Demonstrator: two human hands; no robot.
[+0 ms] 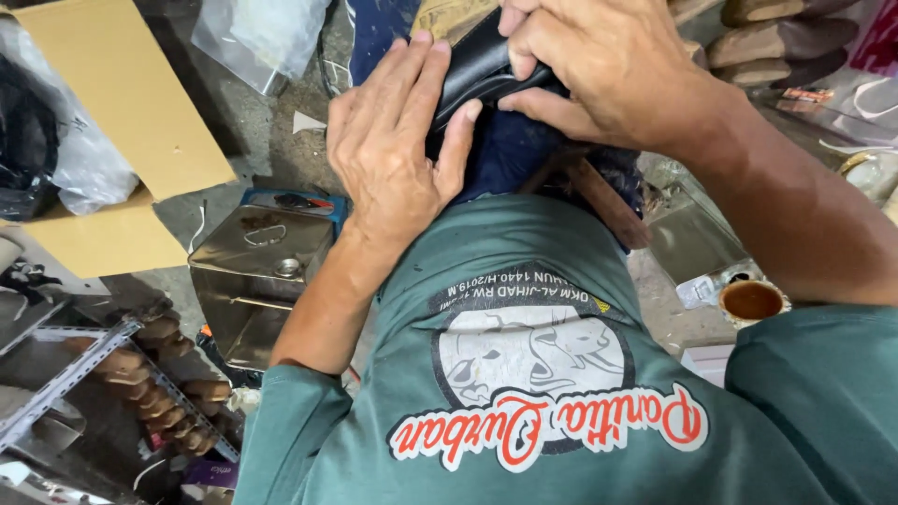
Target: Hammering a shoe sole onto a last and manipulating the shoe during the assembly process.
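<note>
A black leather piece [472, 70], curved like part of a shoe upper, rests on my lap over dark blue cloth [510, 154]. My left hand [393, 140] lies flat against its left side, thumb pressing the edge. My right hand [599, 70] comes in from the upper right and pinches the top edge of the black piece between thumb and fingers. Under the hands a wooden block [603, 201] sticks out. My green printed shirt [524, 374] fills the lower part of the view.
A shiny metal can [257, 276] stands on the floor at left, beside cardboard sheets [112, 84] and plastic bags [262, 33]. Wooden shoe soles [781, 37] are stacked top right, more lie on a metal rack [159, 388] bottom left. A small glue tin [751, 301] sits at right.
</note>
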